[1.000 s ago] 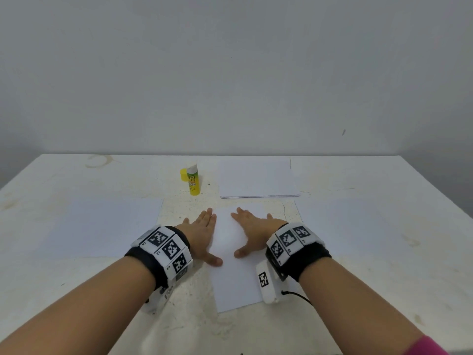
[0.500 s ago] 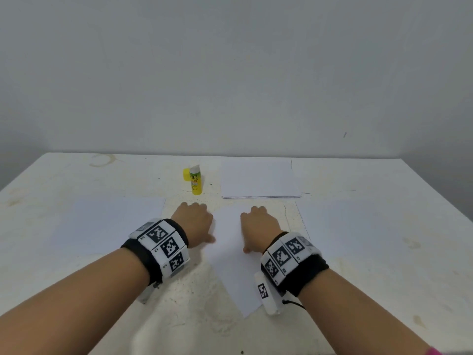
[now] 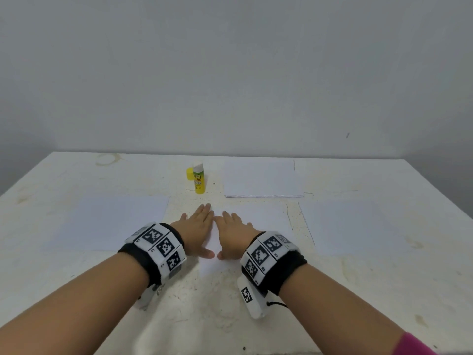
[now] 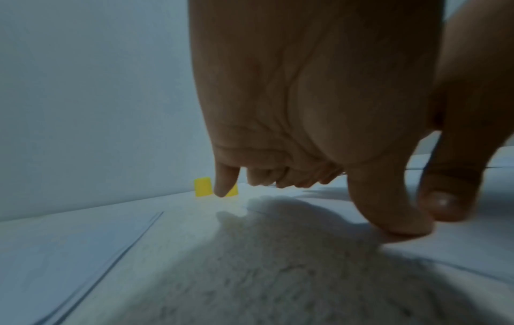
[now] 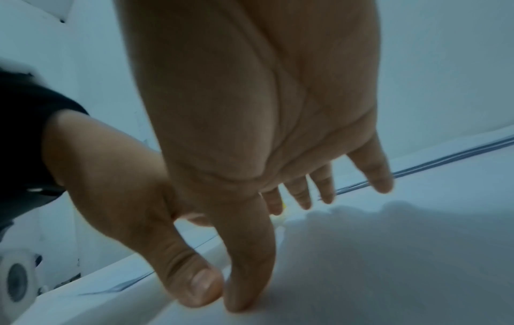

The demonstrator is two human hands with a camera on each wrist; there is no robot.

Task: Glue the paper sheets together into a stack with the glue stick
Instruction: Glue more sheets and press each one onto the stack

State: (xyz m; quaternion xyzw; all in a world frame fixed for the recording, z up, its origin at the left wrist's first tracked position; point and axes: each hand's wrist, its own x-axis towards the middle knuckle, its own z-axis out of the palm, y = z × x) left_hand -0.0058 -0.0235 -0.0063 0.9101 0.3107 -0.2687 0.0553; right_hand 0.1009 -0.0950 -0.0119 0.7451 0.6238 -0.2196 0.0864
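**Hands flat again on the middle sheet**

Where half a second ago both hands were curled into loose fists on the paper, they now lie spread with straight fingers, much as they did a second ago. That sheet, skewed with a corner toward the person half a second ago, now sits nearly square to the table edge. The left hand [image 3: 197,230] presses palm down at the left edge of the middle sheet [image 3: 258,221], fingers extended and holding nothing; in the left wrist view its thumb tip bears on the paper while the fingers reach forward. The right hand [image 3: 234,233] lies flat on the same sheet just beside it, fingers straight and slightly fanned, gripping nothing; the two thumbs come close together near the sheet's near edge, almost touching in the right wrist view.

Beyond the fingertips the glue stick [image 3: 198,178] stands upright and uncapped, its yellow cap [image 3: 189,173] just beside it on the left. A stack of sheets [image 3: 262,181] lies to the right of the glue stick. One single sheet [image 3: 110,221] lies flat to the left of the hands and another [image 3: 371,226] to the right, all on the stained white table [image 3: 230,316]
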